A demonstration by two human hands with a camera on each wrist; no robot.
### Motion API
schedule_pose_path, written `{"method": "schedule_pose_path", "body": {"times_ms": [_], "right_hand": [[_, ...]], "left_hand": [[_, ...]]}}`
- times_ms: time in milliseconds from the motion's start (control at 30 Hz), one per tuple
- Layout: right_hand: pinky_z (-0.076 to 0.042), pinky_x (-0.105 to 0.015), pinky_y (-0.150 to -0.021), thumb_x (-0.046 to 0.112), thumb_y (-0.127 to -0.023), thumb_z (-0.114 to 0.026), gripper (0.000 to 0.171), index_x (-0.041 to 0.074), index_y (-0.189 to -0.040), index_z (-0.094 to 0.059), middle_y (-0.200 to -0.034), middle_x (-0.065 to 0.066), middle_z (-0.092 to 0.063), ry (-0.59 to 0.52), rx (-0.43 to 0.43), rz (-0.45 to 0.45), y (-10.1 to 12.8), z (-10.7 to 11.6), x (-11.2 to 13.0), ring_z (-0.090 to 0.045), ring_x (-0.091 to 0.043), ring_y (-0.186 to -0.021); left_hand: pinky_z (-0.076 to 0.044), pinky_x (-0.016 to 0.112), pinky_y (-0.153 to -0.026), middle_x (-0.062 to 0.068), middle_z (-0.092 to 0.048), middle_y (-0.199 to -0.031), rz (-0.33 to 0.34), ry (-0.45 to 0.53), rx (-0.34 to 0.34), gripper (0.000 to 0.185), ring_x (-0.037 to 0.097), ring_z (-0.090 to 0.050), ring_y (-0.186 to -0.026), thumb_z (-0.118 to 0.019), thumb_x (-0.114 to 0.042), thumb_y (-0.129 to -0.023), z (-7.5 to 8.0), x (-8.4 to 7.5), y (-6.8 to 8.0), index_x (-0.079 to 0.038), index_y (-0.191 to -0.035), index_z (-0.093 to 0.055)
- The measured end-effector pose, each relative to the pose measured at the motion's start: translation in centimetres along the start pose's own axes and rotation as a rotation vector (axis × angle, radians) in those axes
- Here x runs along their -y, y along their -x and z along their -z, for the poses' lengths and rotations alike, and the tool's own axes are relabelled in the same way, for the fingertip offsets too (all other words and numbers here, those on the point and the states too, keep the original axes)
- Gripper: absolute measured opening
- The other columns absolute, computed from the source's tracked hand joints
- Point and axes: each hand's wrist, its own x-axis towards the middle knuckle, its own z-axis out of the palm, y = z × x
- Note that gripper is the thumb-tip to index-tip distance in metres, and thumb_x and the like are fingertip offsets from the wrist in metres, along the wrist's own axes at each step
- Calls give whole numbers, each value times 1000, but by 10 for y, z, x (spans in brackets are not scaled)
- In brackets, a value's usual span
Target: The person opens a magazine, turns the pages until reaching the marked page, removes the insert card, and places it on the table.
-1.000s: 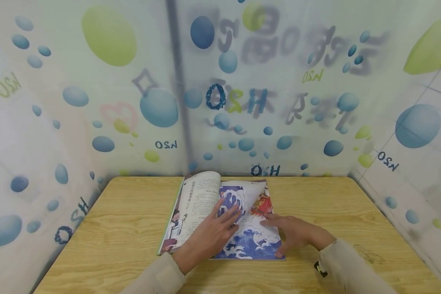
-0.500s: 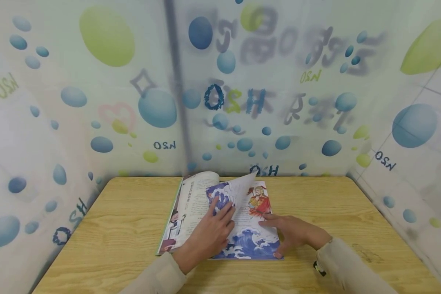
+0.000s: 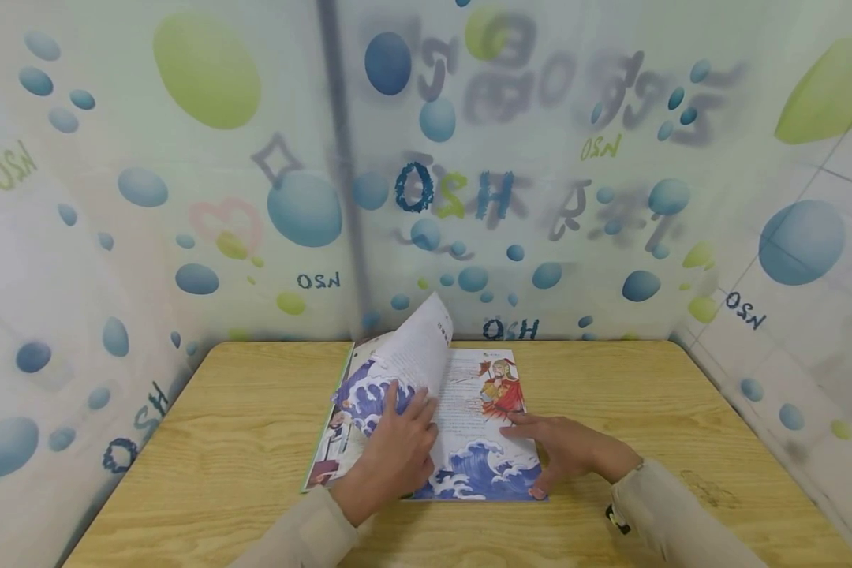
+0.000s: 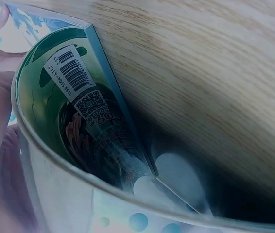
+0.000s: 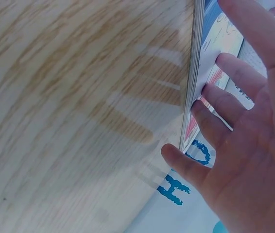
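An open magazine (image 3: 468,394) lies on the table, its right page printed with blue waves and a figure in red. One page (image 3: 415,347) arches up over the left side, its far corner raised. My left hand (image 3: 394,450) rests its outstretched fingers on the wave print of that page. In the left wrist view, a curved green cover (image 4: 45,80) with a barcode shows beside this hand. My right hand (image 3: 571,447) touches the magazine's right edge, thumb near the lower corner. The right wrist view shows its fingers (image 5: 225,104) spread along the edge.
The wood-grain table (image 3: 234,442) extends to both sides of the magazine. Behind it hangs a pale curtain (image 3: 539,142) with blue and green dots and H2O lettering, which also closes in the left and right sides.
The turning page has swung from right to left, and my left hand has moved slightly left with it. More of the right page with the red figure shows. My right hand stays in place.
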Motion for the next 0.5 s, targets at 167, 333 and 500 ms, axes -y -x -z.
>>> {"method": "schedule_pose_path", "body": {"times_ms": [167, 333, 500], "right_hand": [[-34, -67, -105, 53, -66, -86, 100, 13, -149, -47, -157, -16, -35, -1, 0, 1, 0, -1, -2, -35, -43, -141], [-33, -67, -105, 52, -66, -87, 99, 12, -149, -47, -157, -17, -35, -17, 2, -3, 0, -1, 0, -34, -43, -141], [-32, -67, -106, 50, -67, -87, 99, 12, -149, -47, -158, -17, -34, -28, 4, -9, 0, 0, 1, -34, -43, -142]], "left_hand": [[-37, 68, -101, 7, -56, -142, 35, 71, -15, 38, 28, -45, -137, -66, -43, -87, -2, 1, 4, -16, -113, -73], [-46, 67, -90, 10, -57, -141, 62, 161, -30, 36, 30, -48, -134, -68, -39, -86, -3, 2, 6, -12, -109, -73], [-51, 67, -80, 13, -56, -141, 97, 260, -3, 38, 34, -49, -132, -67, -35, -88, -3, 2, 7, -8, -114, -72]]}}
